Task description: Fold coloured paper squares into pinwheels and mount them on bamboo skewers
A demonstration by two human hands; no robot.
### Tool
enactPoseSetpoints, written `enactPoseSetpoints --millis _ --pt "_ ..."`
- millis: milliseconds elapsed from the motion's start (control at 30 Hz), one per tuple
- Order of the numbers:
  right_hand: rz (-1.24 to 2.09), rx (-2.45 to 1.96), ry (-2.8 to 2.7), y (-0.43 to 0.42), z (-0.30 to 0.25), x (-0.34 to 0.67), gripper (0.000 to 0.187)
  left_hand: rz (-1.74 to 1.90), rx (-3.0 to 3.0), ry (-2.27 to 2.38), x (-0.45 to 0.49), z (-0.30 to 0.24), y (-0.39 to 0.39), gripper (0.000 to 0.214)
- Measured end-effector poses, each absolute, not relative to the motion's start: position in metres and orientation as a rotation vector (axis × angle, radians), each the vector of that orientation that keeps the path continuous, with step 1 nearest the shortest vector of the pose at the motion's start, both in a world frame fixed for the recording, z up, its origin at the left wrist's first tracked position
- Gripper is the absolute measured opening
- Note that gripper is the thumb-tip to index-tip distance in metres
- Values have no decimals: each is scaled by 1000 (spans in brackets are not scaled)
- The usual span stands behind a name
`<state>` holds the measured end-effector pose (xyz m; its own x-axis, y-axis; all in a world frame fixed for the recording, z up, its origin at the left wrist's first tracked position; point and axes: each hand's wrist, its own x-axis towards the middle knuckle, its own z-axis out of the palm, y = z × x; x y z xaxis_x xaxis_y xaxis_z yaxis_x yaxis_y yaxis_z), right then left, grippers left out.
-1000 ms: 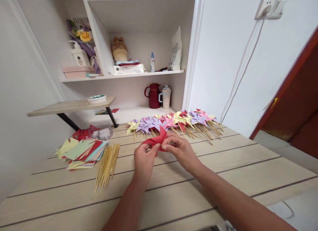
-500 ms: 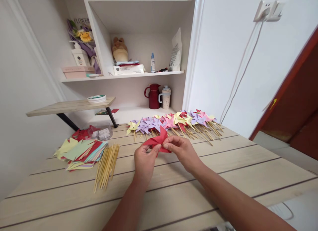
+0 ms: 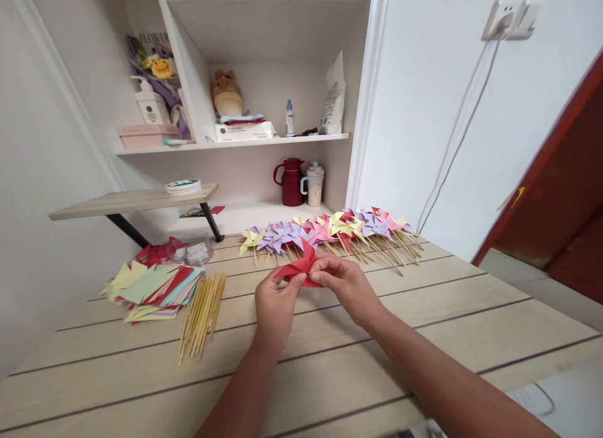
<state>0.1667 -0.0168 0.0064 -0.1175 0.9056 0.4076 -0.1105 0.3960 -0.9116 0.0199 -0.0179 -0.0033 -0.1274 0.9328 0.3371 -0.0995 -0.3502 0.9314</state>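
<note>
A red paper pinwheel [image 3: 301, 265] is held above the table between both hands, its blades folded toward the middle. My left hand [image 3: 276, 300] pinches its left side, thumb near the centre. My right hand [image 3: 346, 286] grips it from the right with thumb and fingertips close to the centre; whatever small part sits there is hidden. Behind the hands lies a row of finished paper pinwheels [image 3: 282, 235] on sticks, in purple, yellow, pink and red. To the left are a bundle of thin wooden sticks [image 3: 202, 312] and a stack of cut coloured paper [image 3: 155, 284].
A clear plastic box [image 3: 195, 252] with small contents stands behind the paper stack. A small raised wooden stand [image 3: 136, 201] with black legs is at the back left. A red jug [image 3: 292, 183] and a speckled cup [image 3: 315, 185] stand in the shelf behind the table [image 3: 452, 312].
The red pinwheel's blades have shifted slightly in my fingers, with the left blade drawn a little inward. Both hands stay in nearly the same place.
</note>
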Motion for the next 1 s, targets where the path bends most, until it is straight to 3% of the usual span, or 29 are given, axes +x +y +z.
enactPoseSetpoints --millis 267,733,1000 --pt "1126 -828 -1306 -14 4 166 16 1589 1221 971 21 -6 -18 23" --pt "305 -887 -1692 -22 5 163 16 1565 981 793 28 -6 -20 28" --pt "488 -867 -1554 -18 6 169 12 1587 954 862 27 -3 -20 26"
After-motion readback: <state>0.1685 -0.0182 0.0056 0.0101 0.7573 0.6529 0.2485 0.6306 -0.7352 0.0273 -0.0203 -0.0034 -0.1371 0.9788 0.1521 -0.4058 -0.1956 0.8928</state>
